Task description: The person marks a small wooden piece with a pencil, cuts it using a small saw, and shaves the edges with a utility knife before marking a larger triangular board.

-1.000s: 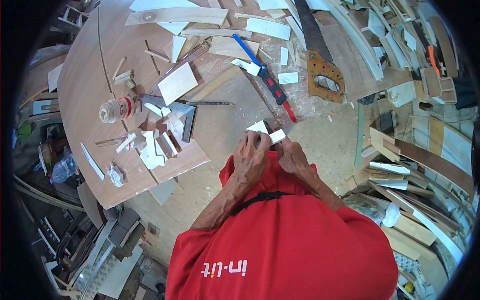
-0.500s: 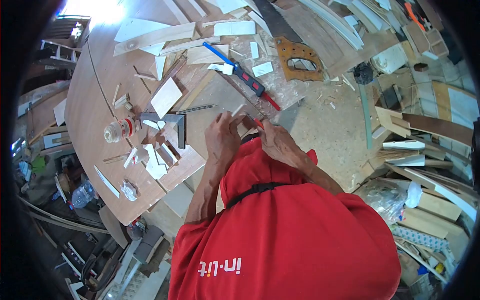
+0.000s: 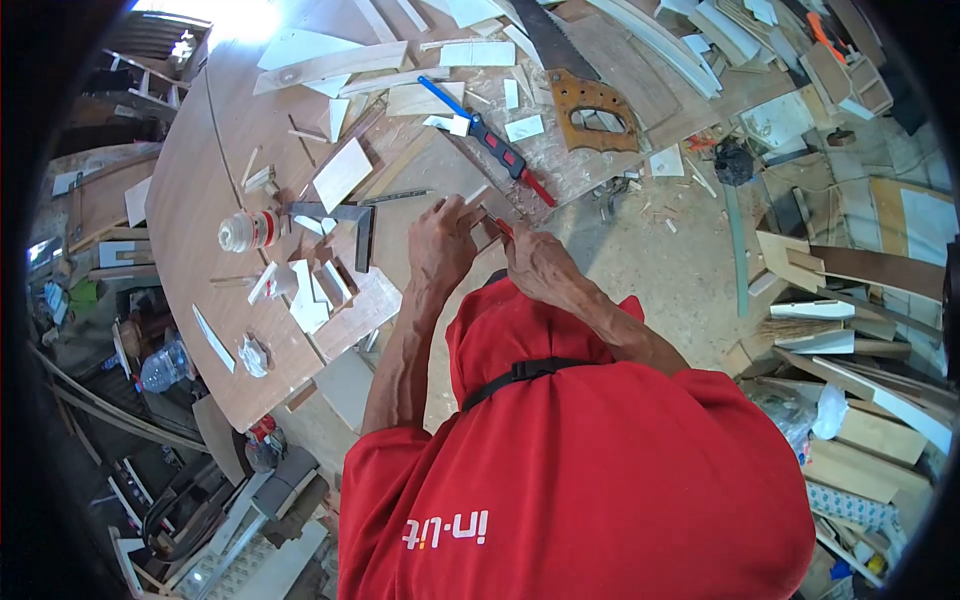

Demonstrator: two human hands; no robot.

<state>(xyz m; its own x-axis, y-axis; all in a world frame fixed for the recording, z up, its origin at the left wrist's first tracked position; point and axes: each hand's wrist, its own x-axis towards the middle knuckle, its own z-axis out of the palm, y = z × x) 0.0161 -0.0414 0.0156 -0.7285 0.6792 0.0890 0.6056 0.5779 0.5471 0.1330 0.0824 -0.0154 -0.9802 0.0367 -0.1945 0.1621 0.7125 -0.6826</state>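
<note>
Near the front edge of the wooden table (image 3: 190, 180), my left hand (image 3: 440, 240) is closed around a small pale wood strip (image 3: 477, 195) that sticks up past the fingers. Beside it, my right hand (image 3: 540, 262) grips a slim red tool (image 3: 502, 228), its tip angled toward the strip. Fingers hide most of the tool, so I cannot make out its exact kind. Left of my hands lie a try square (image 3: 364, 238) and a dark, thin pencil-like rod (image 3: 396, 196). Beyond them rests a slim tool with blue, black and red parts (image 3: 497, 148).
A handsaw (image 3: 597, 112) with a wooden handle lies at the table's far right. Wood offcuts (image 3: 342, 174) and a red-labelled plastic bottle (image 3: 248, 231) are spread over the top. Stacked boards (image 3: 870, 440) stand on the right, by the concrete floor (image 3: 660, 260).
Both hands have shifted slightly forward, and the red tool shows more clearly against the wood strip. The whole view has moved a little with my head.
</note>
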